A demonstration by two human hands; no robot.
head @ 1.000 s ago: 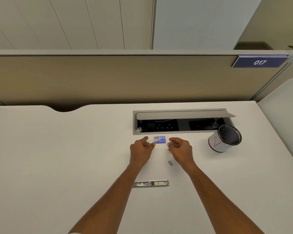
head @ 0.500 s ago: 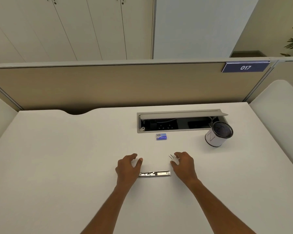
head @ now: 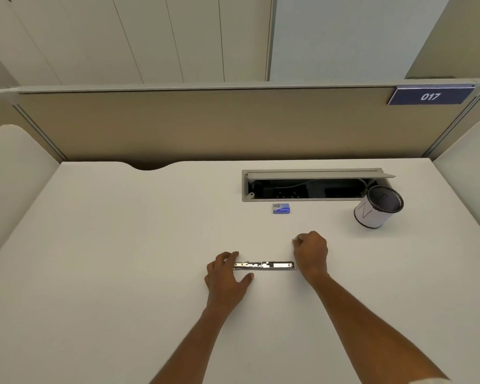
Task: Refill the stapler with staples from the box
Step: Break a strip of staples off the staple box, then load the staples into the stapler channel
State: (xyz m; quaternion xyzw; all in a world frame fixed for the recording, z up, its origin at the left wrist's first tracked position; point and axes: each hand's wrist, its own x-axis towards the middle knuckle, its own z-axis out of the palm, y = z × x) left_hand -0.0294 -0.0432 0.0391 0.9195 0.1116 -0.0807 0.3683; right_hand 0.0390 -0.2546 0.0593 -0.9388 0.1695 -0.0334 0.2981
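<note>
stapler (head: 263,265) lying open on surface (head: 122,245) | we are bracing it, left hand (head: 226,275) spread | right hand (head: 311,252) curled, possibly pinching staples (head: 295,239) | box (head: 281,208) well apart | loading and closing left

The left hand (head: 226,275) covers the stapler's (head: 263,264) left end, so that end is out of sight. The right hand (head: 311,253) is curled; something tiny and shiny glints at its fingertips (head: 295,241), too small to name. Print on the blue box (head: 281,208) is unreadable. Both forearms run off the bottom edge.
</note>
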